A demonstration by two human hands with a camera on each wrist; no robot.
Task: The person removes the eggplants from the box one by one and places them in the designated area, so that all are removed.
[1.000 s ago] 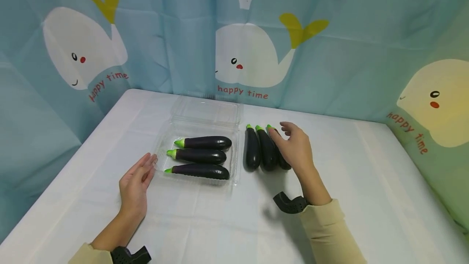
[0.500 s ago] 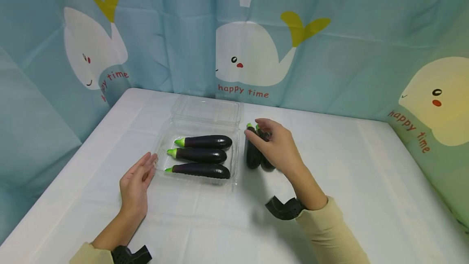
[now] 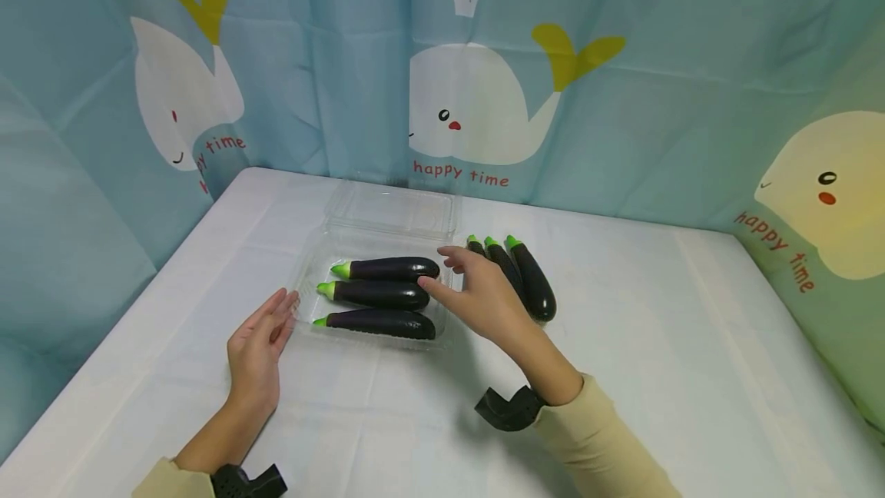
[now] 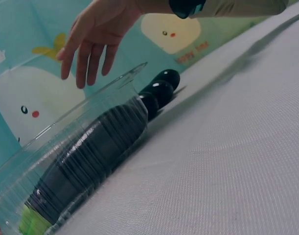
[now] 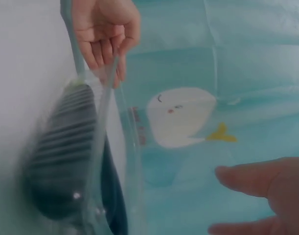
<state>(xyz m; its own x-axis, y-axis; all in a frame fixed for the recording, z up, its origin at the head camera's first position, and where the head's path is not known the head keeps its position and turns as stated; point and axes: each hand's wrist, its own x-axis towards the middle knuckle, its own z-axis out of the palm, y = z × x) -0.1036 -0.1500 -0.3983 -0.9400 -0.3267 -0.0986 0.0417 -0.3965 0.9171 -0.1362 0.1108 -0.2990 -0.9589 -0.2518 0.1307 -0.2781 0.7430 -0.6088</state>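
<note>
Three dark eggplants (image 3: 376, 295) with green stem ends lie side by side in a clear plastic clamshell box (image 3: 309, 256). My left hand (image 3: 254, 356) stands at the box's left side, fingers extended and fingertips touching its edge. Above the box's right rim hovers my right hand (image 3: 487, 298), thumb and index finger apart with nothing between them. In the right wrist view its thumb (image 5: 247, 177) extends free of the box. Three more eggplants (image 3: 534, 283) lie on the table right of the box, partly hidden behind the right hand.
The box's clear lid (image 3: 390, 210) is folded back flat toward the curtain (image 3: 373, 98). A white cloth covers the table (image 3: 664, 344). Each wrist wears a black camera mount (image 3: 510, 409).
My right hand has moved left from over the loose eggplants to the box's right rim, uncovering the rightmost loose eggplant. The left hand and the eggplants have stayed in place.
</note>
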